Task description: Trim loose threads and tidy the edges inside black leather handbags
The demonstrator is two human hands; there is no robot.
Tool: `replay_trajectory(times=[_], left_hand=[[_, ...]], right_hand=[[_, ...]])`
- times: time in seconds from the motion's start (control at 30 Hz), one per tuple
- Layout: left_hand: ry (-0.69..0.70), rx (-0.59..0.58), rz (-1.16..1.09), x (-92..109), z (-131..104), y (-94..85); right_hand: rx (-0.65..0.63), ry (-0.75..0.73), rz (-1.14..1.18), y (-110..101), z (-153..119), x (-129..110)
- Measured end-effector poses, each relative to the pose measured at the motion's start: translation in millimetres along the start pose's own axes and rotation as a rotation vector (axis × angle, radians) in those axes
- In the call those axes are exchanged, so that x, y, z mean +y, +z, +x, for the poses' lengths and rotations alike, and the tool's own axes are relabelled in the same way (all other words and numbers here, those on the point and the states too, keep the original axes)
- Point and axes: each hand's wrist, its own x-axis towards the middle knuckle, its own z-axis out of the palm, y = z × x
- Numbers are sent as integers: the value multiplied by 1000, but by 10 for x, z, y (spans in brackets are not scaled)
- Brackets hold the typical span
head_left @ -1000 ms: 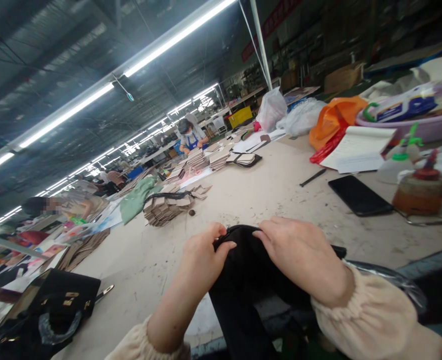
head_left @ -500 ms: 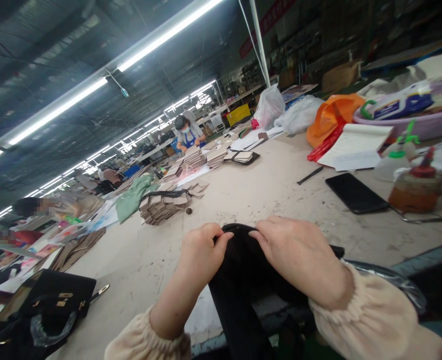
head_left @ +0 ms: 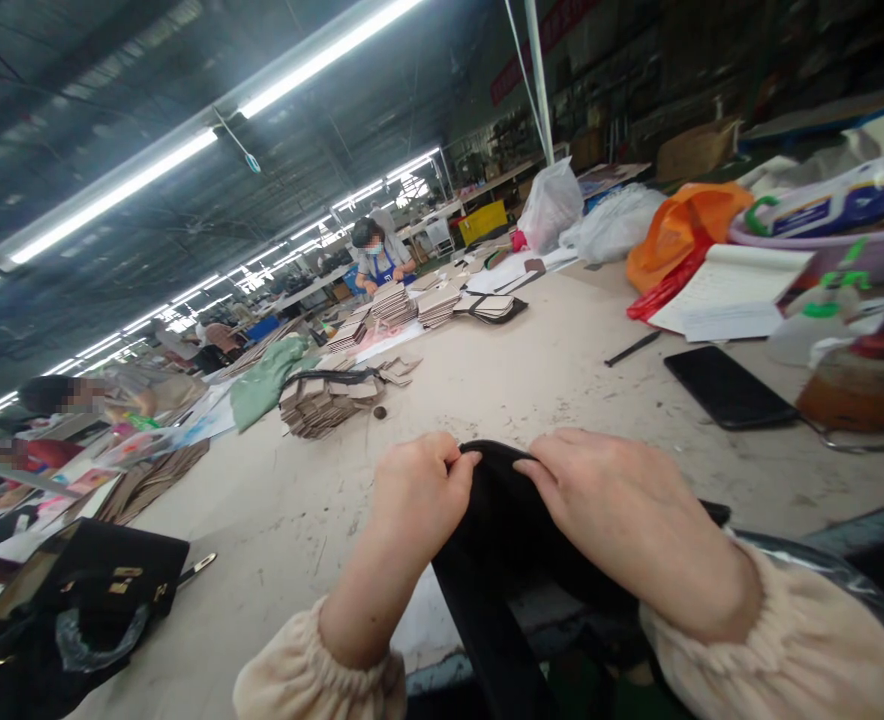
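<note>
L hand (head_left: 423, 497) & R hand (head_left: 626, 510) each pinch, thumb vs. fingers, the curved top edge of a matte blk piece (head_left: 496, 490) at the scuffed beige tabletop's (head_left: 314, 520) near edge, w/ flat smooth smartphone (head_left: 728, 388) to R & boxy blk handbag (head_left: 123, 565), gold-tone hardware, to L.

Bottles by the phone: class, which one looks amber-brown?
The red-topped bottle, in front of the other; its body is amber-brown. The green-topped bottle, behind it, looks pale and see-through.
</note>
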Motion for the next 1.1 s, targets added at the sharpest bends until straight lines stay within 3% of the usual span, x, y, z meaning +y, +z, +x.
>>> replay_trajectory(times=[0.73, 1.1], left_hand=[[50, 15, 94, 83, -138, -32], [81, 20, 78, 97, -171, -48]], right_hand=[[83, -75, 13, 54, 77, -67], [61, -96, 55, 100, 101, -56]])
